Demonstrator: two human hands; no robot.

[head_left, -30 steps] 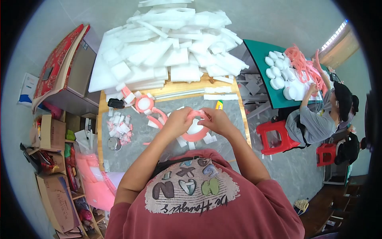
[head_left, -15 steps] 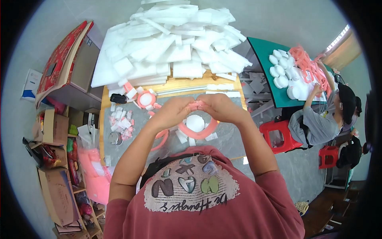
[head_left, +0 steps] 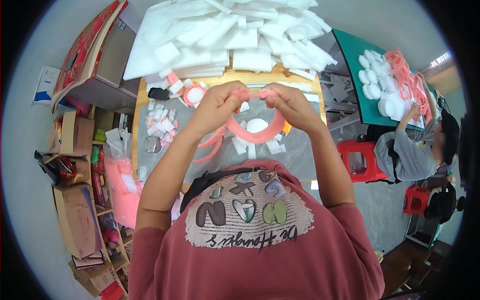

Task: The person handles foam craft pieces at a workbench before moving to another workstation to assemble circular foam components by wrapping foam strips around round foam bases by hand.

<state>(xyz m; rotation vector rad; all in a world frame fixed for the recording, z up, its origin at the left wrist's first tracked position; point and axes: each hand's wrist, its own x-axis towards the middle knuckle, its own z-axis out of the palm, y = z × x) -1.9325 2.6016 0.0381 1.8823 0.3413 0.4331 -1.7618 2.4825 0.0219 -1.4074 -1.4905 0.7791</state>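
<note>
Both hands hold a pink foam ring above the table. My left hand is closed on its upper left part, and my right hand grips the upper right part. A short pink stretch of the ring shows between the fists; whether it is one piece or two ends meeting there, I cannot tell. Below the ring, a white foam disc lies on the grey tabletop among small white foam blocks. More pink foam rings lie beside my left forearm. An orange object is partly hidden by my right hand.
White foam sheets are heaped at the back of the table. To the left are foam scraps, a metal tin and a black object. On the right, a person works at a green table.
My hands have moved apart, showing the pink foam between them. The view has shifted, and the orange object beside my right hand now shows.
</note>
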